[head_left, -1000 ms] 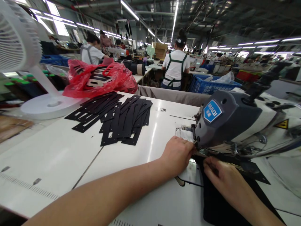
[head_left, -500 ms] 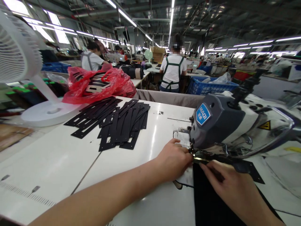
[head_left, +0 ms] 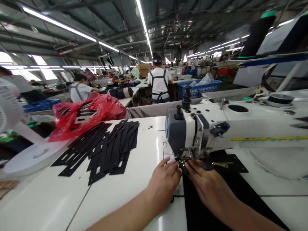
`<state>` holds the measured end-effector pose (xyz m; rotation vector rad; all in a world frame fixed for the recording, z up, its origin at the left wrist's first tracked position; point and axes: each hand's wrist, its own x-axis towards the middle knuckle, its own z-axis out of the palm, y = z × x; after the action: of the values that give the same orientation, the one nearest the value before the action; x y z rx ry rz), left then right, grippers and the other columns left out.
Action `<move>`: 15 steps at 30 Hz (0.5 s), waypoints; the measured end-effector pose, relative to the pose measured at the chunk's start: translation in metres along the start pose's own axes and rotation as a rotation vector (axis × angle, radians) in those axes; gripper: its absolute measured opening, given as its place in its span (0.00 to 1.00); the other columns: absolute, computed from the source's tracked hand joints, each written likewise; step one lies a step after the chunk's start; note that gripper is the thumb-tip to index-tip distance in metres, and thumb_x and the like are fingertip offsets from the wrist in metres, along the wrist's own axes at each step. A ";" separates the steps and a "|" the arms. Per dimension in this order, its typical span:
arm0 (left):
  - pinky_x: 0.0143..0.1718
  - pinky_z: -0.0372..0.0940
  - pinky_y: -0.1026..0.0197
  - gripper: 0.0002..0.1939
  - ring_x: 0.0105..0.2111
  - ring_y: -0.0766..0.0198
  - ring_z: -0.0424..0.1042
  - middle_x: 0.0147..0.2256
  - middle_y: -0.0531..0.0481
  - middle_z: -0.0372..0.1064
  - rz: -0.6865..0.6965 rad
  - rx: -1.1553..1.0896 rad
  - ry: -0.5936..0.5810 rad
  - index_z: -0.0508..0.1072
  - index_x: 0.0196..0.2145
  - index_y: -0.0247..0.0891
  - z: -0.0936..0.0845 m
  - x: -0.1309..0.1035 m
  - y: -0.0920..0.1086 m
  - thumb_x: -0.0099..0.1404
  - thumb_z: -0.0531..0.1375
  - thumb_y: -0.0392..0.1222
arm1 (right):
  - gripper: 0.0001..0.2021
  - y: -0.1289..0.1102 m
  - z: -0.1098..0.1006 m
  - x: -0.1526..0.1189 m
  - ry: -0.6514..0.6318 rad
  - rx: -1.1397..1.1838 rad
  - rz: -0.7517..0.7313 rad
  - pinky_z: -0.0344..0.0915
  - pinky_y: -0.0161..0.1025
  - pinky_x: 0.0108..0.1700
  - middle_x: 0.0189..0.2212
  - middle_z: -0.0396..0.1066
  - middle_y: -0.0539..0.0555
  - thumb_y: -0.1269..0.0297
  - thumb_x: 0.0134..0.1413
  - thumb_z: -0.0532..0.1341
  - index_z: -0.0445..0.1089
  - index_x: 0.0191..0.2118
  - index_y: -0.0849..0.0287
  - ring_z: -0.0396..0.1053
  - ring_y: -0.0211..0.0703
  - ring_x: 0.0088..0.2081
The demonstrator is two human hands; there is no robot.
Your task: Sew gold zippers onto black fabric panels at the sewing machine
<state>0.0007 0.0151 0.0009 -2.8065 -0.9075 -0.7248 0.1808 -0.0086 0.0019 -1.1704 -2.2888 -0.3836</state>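
Note:
A black fabric piece (head_left: 207, 205) lies under the head of a white and grey sewing machine (head_left: 190, 128) and hangs toward me. A gold zipper pull (head_left: 222, 164) shows on its dark strip, right of the needle area. My left hand (head_left: 165, 179) is at the left of the presser foot, its bent fingertips pressed on the edge of the work. Close beside it, my right hand (head_left: 209, 183) lies on the fabric with its fingers together, fingertips near the foot. The needle and the fabric edge between the fingertips are partly hidden.
Black strips with slots (head_left: 115, 147) lie piled left on the white table (head_left: 134, 199). Behind them are a red plastic bag (head_left: 89, 112) and a white fan (head_left: 36, 154). Beyond the table stand a person in a white shirt (head_left: 158, 83) and a blue basket (head_left: 198, 89).
The view has turned right, showing more of the machine. My right hand has moved up to the presser foot, its fingers flatter on the fabric. The zipper pull has come into sight.

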 end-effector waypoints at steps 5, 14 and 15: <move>0.51 0.62 0.49 0.11 0.43 0.57 0.72 0.41 0.44 0.72 0.034 -0.003 0.048 0.69 0.40 0.34 0.001 -0.001 -0.001 0.66 0.48 0.32 | 0.17 0.001 0.003 0.000 -0.060 0.061 0.024 0.67 0.49 0.48 0.40 0.73 0.63 0.79 0.54 0.49 0.70 0.45 0.66 0.68 0.51 0.46; 0.53 0.59 0.46 0.10 0.46 0.56 0.70 0.43 0.44 0.72 0.035 -0.012 -0.010 0.69 0.41 0.34 -0.004 -0.001 -0.005 0.67 0.49 0.32 | 0.22 -0.004 0.013 -0.003 -0.120 0.009 0.086 0.63 0.51 0.52 0.45 0.70 0.63 0.84 0.48 0.49 0.69 0.47 0.68 0.66 0.52 0.47; 0.54 0.58 0.46 0.11 0.46 0.57 0.70 0.43 0.44 0.72 0.040 -0.015 -0.014 0.69 0.42 0.34 -0.004 -0.001 -0.006 0.67 0.49 0.32 | 0.22 -0.005 0.012 -0.003 -0.125 0.002 0.085 0.63 0.50 0.52 0.45 0.70 0.63 0.84 0.48 0.49 0.69 0.47 0.68 0.66 0.52 0.47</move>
<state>-0.0049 0.0184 0.0039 -2.8377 -0.8482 -0.7113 0.1745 -0.0075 -0.0093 -1.3191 -2.3343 -0.2832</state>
